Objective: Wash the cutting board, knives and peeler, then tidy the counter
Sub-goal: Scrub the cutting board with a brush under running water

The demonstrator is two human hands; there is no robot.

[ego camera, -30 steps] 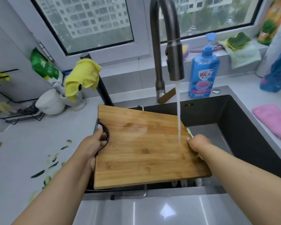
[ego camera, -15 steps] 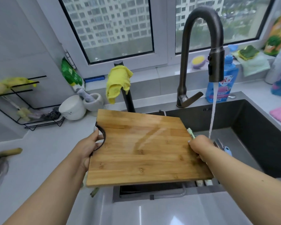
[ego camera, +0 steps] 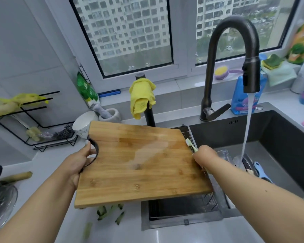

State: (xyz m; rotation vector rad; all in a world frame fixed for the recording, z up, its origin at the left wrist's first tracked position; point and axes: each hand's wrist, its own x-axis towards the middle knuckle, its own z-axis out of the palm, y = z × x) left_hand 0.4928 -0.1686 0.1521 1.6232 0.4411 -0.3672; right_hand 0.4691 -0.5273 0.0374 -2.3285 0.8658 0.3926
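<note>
left hand (ego camera: 77,162) grips bamboo cutting board (ego camera: 140,163) by handle hole; right hand (ego camera: 203,156) pinches toothbrush (ego camera: 190,144) against opposite edge.

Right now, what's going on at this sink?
A person is washing up. The left hand grips the wooden cutting board by its handle hole, and the right hand holds its other edge along with a small green brush. The faucet runs into the sink beside the board. Green peelings litter the counter.

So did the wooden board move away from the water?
Yes. The cutting board was under the faucet stream; now it is left of it, out of the water.
</note>
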